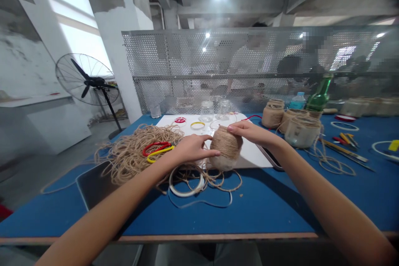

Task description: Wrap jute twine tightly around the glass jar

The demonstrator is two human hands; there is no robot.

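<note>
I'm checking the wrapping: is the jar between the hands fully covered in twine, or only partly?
Only partly: brown twine covers the upper body of the jar, but pale, unwrapped surface shows below. Far side hidden.

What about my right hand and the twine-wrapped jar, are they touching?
Touching. The head view shows the right hand with its fingertips laid on the upper part of the twine-wrapped jar, no gap visible.

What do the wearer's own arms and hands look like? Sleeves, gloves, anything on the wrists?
Bare left forearm and bare right forearm: no sleeves in view. Left hand and right hand are ungloved. No watch, bracelet, cables or markings visible; some fingers are hidden.
</note>
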